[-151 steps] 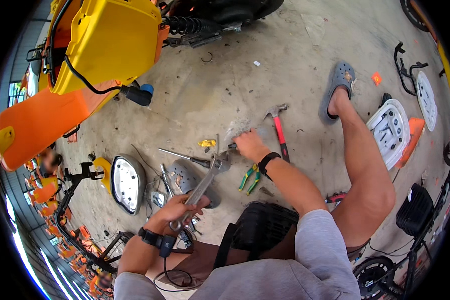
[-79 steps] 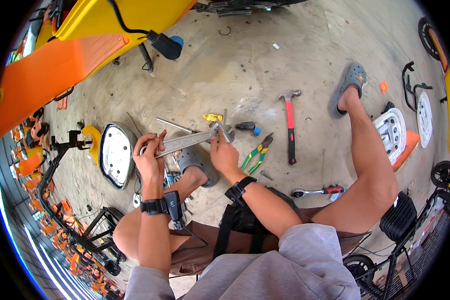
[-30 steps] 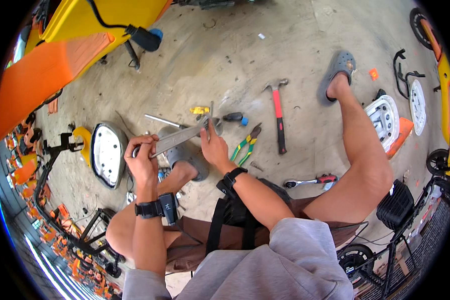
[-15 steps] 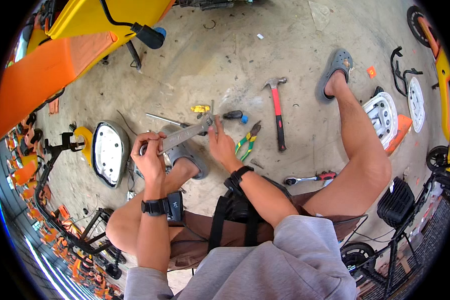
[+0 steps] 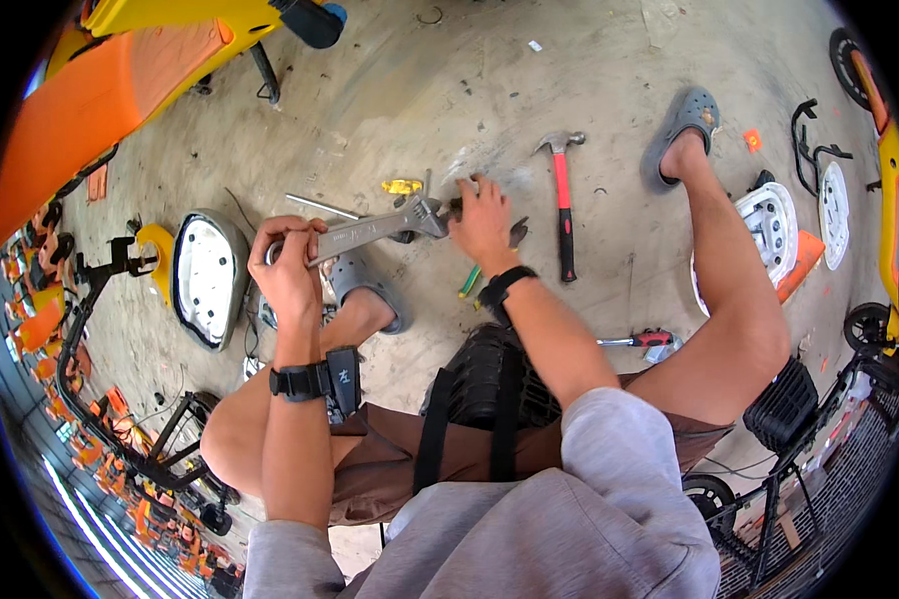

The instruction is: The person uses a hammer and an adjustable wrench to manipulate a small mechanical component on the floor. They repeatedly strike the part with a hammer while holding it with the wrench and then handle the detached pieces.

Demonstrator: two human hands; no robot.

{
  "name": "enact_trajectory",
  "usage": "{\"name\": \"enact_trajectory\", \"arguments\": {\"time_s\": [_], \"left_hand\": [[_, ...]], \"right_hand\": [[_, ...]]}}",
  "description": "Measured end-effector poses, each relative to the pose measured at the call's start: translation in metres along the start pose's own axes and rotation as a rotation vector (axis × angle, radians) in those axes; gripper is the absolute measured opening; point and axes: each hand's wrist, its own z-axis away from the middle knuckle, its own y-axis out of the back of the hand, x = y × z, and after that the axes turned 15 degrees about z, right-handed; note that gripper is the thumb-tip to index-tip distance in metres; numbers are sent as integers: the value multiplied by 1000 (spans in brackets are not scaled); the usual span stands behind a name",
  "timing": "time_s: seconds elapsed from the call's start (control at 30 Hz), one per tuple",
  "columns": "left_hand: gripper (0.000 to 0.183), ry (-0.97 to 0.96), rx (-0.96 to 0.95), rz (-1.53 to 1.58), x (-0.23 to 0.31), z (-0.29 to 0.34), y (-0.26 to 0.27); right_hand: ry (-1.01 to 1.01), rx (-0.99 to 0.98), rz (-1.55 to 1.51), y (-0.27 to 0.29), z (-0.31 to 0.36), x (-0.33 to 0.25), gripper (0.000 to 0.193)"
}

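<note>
An adjustable wrench [image 5: 365, 233] is in my left hand [image 5: 295, 265], whose fingers wrap round its handle end. The wrench head points right, above the floor. My right hand [image 5: 484, 228] is just right of the jaws with its fingers apart, over a small dark object that it mostly hides. Whether it touches the wrench head or that object, I cannot tell. Beneath the right hand and wrist lie green-handled pliers [image 5: 469, 282], partly covered. A screwdriver [image 5: 322, 207] lies behind the wrench, near a small yellow object [image 5: 402, 187].
A claw hammer [image 5: 565, 220] with a red and black handle lies to the right. A ratchet wrench [image 5: 651, 339] is beside my right leg. Seat-like shells stand at the left [image 5: 208, 280] and right [image 5: 769, 225]. A yellow and orange vehicle body [image 5: 120, 80] overhangs the far left.
My right hand has moved off the wrench head to the right, its fingers now spread. The wrench stays in my left hand, tilted flatter. The head view has shifted slightly.
</note>
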Motion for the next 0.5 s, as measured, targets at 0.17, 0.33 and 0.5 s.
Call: {"name": "enact_trajectory", "arguments": {"time_s": [0.17,0.33,0.5], "left_hand": [[12,34,39,-11,3,-15,-2],[12,35,8,1,0,-21,-8],[12,39,-10,-15,-1,-23,-19]], "right_hand": [[244,-250,139,-14,-13,27,28],[440,-281,-124,-24,-26,42,20],[653,-293,-35,-23,-34,44,17]]}}
